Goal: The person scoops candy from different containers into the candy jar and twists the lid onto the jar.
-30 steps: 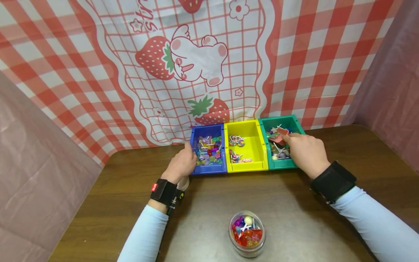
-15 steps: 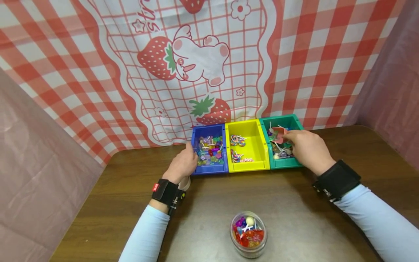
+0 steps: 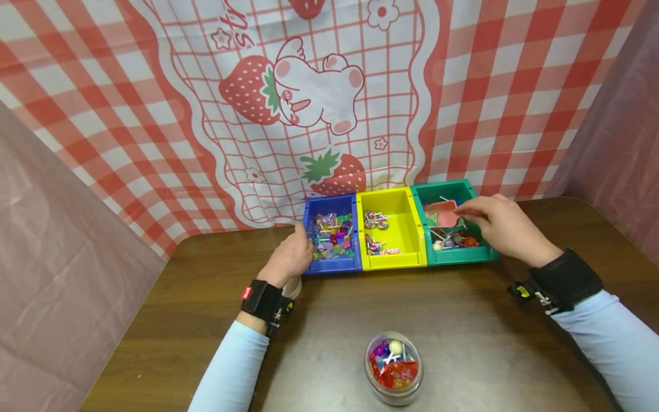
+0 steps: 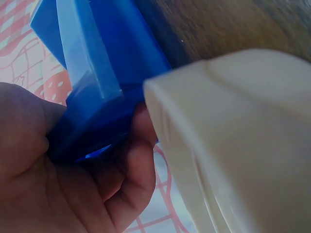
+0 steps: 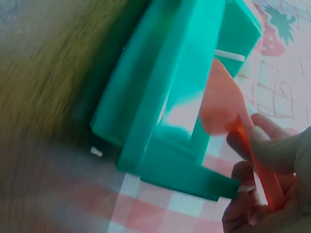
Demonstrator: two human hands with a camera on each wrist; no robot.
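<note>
Three small bins stand side by side at the table's far edge: blue (image 3: 332, 265), yellow (image 3: 399, 229) and green (image 3: 460, 257), each with small lollipops and candies inside. My left hand (image 3: 290, 258) grips the blue bin's front left corner, and in the left wrist view its fingers (image 4: 129, 160) curl round the blue wall (image 4: 102, 63). My right hand (image 3: 507, 229) pinches the handle of a red scoop (image 3: 443, 213) held over the back of the green bin. The right wrist view shows the scoop (image 5: 221, 104) above the green bin (image 5: 165, 97).
A clear round jar (image 3: 393, 367) of mixed candies stands near the table's front edge, between my forearms. A red-checked strawberry cloth (image 3: 309, 103) hangs right behind the bins. Pink drapes close off both sides. The brown table (image 3: 453, 320) spreads between jar and bins.
My right hand has drawn back to the right and lifted the scoop over the rear of the green bin, uncovering its candies. The left hand has kept its hold on the blue bin.
</note>
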